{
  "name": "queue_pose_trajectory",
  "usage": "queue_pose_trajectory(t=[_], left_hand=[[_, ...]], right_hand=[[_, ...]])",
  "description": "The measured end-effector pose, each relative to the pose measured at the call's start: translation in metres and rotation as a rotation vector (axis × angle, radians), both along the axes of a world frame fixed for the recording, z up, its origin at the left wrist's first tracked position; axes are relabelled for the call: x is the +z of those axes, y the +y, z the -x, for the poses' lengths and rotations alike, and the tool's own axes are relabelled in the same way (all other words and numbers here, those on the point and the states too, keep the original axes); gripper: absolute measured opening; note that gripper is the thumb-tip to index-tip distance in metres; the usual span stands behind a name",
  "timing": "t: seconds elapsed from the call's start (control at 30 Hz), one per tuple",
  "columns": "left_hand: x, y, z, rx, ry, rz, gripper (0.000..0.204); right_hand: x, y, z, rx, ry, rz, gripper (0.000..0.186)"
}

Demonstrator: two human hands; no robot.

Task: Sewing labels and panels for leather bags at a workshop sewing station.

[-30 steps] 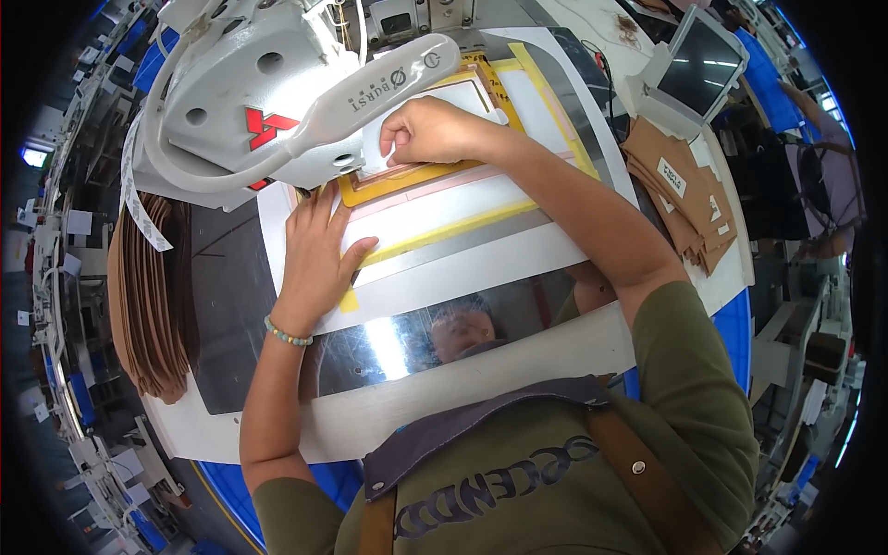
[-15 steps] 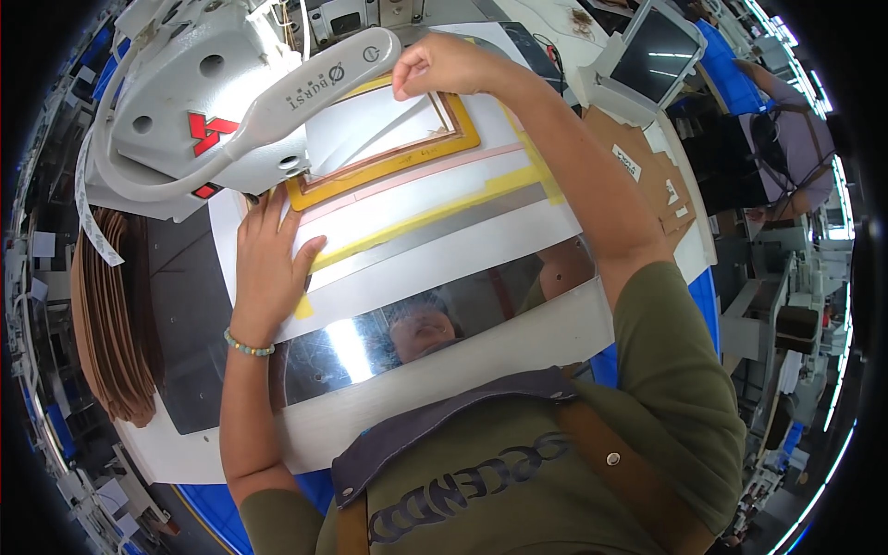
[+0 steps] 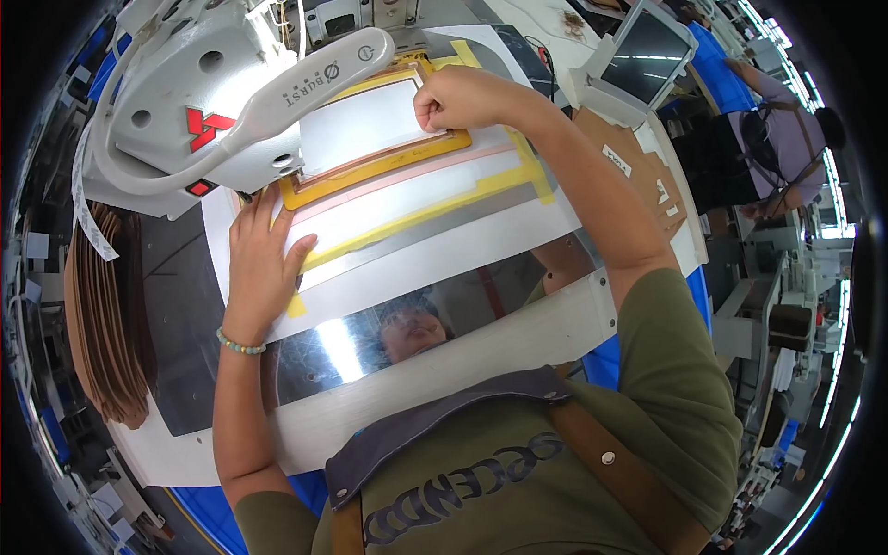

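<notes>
A yellow-rimmed rectangular frame [image 3: 388, 161] lies under a white sewing machine head [image 3: 185, 102], with a thin white sheet [image 3: 356, 129] inside its opening. My right hand [image 3: 467, 97] is closed at the right end of this opening, its curled fingers at the sheet's edge; the fingertips are partly hidden. Flat with fingers spread, my left hand [image 3: 259, 264] rests at the frame's lower left corner, on a larger white board [image 3: 444, 236] marked with yellow tape [image 3: 398, 231].
A grey lamp arm [image 3: 314, 79] reaches over the frame. Brown pieces [image 3: 102, 324] are stacked at left. Brown cardboard [image 3: 638, 166] and a screen [image 3: 645, 55] stand at right. A shiny metal plate [image 3: 481, 305] lies nearest me. Another person [image 3: 777, 148] is at far right.
My right hand has moved down and slightly right, and the sheet, raised and slanted before, now lies flatter in the frame. My left hand stays by the frame's corner.
</notes>
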State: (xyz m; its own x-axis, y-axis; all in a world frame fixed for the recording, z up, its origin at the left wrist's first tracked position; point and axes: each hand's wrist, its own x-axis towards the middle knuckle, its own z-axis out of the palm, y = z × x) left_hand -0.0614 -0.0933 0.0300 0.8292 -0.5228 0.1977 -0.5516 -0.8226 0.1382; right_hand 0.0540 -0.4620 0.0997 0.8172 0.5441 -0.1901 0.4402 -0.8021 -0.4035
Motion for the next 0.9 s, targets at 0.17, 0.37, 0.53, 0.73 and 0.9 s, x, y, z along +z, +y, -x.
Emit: queue_pose_trajectory(t=[0.17, 0.37, 0.53, 0.73, 0.9], left_hand=[[0.000, -0.001, -0.001, 0.009, 0.004, -0.008, 0.062], [-0.002, 0.000, -0.001, 0.021, -0.004, 0.019, 0.060], [-0.004, 0.000, -0.001, 0.018, -0.003, 0.007, 0.061], [-0.004, 0.003, -0.001, 0.020, -0.006, 0.008, 0.059], [-0.003, 0.005, -0.002, 0.024, -0.002, -0.017, 0.059]], right_hand=[[0.002, 0.002, -0.008, -0.019, 0.087, 0.053, 0.008], [0.002, 0.010, -0.010, -0.027, 0.089, 0.157, 0.008], [0.006, 0.005, -0.012, 0.084, -0.074, 0.251, 0.010], [0.006, 0.021, 0.005, 0.182, -0.019, 0.379, 0.014], [-0.006, 0.022, 0.008, 0.269, -0.466, 0.412, 0.010]])
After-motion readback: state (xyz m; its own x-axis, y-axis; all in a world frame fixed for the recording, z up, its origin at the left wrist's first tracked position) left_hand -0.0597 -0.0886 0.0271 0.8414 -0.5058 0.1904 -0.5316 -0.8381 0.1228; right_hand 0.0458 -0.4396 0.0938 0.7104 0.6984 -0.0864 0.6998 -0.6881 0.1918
